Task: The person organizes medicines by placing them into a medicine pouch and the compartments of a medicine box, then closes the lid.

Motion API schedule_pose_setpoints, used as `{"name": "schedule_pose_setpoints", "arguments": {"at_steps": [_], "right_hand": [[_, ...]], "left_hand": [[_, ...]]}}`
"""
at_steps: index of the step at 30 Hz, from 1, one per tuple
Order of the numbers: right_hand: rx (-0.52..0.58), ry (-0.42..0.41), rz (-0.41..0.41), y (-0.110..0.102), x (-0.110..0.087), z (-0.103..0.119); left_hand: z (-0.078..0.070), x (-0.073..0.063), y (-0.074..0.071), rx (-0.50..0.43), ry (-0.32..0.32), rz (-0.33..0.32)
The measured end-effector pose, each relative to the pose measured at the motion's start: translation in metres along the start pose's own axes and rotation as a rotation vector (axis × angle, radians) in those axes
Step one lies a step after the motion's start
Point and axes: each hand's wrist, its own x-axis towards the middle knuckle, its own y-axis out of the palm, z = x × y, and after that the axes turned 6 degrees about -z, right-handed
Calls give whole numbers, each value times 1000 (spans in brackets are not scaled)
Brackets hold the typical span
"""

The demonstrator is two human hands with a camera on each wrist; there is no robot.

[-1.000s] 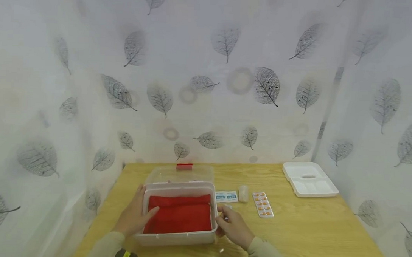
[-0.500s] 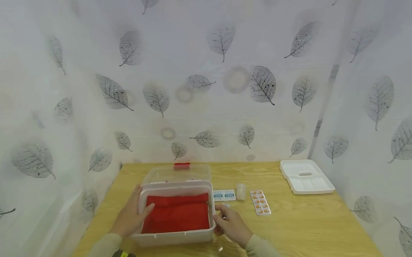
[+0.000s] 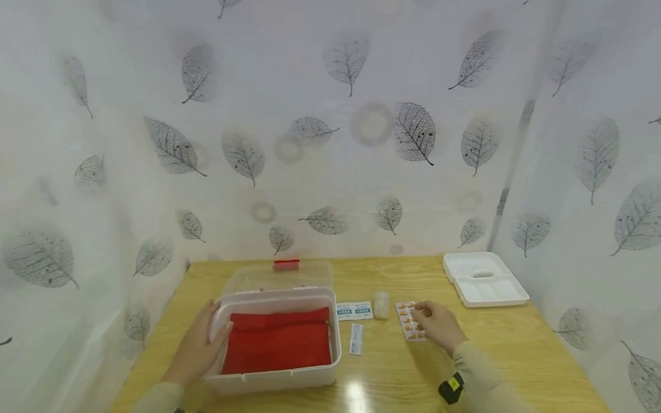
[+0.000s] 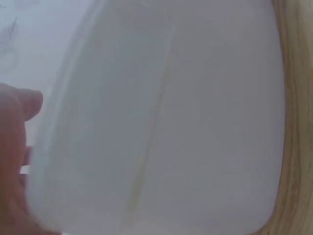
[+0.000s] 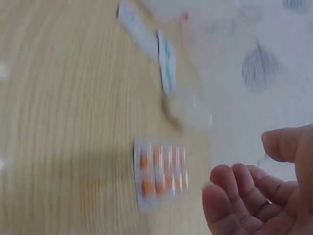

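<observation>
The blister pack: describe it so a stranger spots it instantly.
On the wooden table, look right of the white box, past the pale roll. The blister pack lies there, partly hidden by the right hand in the head view. Orange pills set it apart from the blue-and-white packets.

Red pouch (image 3: 279,344), white box (image 3: 272,382), orange pills (image 5: 147,188), yellow wood-grain table (image 3: 395,385), white leaf-print backdrop (image 3: 320,176).

One each: box (image 3: 275,382), pouch (image 3: 279,347), tray (image 3: 477,264), roll (image 3: 381,305), blister pack (image 3: 404,318); two packets (image 3: 355,310)
</observation>
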Motion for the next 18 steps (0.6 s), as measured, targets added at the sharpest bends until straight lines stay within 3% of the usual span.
{"name": "schedule_pose_setpoints", "arguments": {"at_steps": [4, 9, 13, 18], "right_hand": [[-245, -20, -109, -41, 17, -36], [-375, -13, -183, -71, 31, -63], [-447, -4, -219, -76, 39, -75], [-525, -9, -243, -73, 49, -85]], "left_hand": [[-10, -4, -2, 29, 39, -17], [-39, -5, 5, 58, 181, -62], [-85, -7, 16, 62, 309, -57], [-150, -8, 37, 23, 430, 62]]}}
